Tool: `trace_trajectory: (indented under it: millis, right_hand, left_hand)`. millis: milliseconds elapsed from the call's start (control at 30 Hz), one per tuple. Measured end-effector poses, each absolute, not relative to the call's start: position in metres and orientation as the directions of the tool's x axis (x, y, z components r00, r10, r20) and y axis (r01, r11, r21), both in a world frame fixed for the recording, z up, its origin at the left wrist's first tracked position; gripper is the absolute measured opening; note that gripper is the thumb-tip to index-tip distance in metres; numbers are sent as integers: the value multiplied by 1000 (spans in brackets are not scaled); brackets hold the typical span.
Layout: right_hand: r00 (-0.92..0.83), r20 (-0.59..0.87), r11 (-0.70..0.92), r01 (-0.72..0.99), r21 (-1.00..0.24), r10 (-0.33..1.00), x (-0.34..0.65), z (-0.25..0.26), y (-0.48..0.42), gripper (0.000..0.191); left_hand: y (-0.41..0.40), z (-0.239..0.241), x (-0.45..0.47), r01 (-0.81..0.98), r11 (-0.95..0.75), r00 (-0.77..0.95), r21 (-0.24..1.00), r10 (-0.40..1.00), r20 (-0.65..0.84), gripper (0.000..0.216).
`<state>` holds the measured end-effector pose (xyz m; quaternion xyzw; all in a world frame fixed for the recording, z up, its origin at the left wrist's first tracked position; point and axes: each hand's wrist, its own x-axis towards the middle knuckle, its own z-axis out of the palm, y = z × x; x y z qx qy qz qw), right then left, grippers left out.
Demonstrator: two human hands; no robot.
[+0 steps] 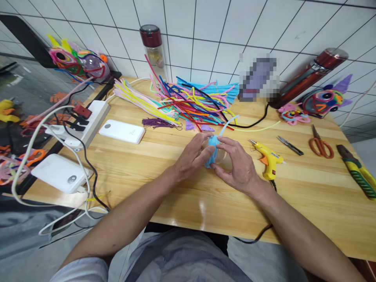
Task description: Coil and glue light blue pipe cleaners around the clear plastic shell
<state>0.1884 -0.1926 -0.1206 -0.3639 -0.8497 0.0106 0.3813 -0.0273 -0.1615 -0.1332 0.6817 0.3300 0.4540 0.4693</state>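
Both of my hands meet over the middle of the wooden table. My left hand and my right hand are closed around a small clear round object wrapped with a light blue pipe cleaner. The loose end of the blue pipe cleaner sticks up and away toward the back right. My fingers press on the blue wrap from both sides. A pile of coloured pipe cleaners lies just beyond my hands.
A yellow glue gun lies right of my hands, then snips, orange scissors and pliers. A power strip and two white power banks sit left. Bottles and pipe-cleaner figures stand along the tiled wall.
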Motion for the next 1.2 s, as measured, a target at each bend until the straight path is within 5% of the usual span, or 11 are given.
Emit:
trace_trajectory:
  millis: [167,667,1000,1200]
  right_hand:
    - [-436,641,731,610,-305,632,188,-121,-193,55]
    - [-444,641,734,613,-293,626,189,-122,-192,58]
    - [-429,643,720,630,-290,634,186,-121,-193,55]
    - [-430,637,717,632,-295,641,186,-122,-194,57]
  left_hand:
    - [-161,-138,-25,77,-379,387,922,864,323,66]
    - [-161,-128,-28,47,-314,377,948,885,274,56]
    - [-154,-135,-18,-327,30,204,945,978,40,58]
    - [-145,-138,-19,-381,58,108,923,994,-18,53]
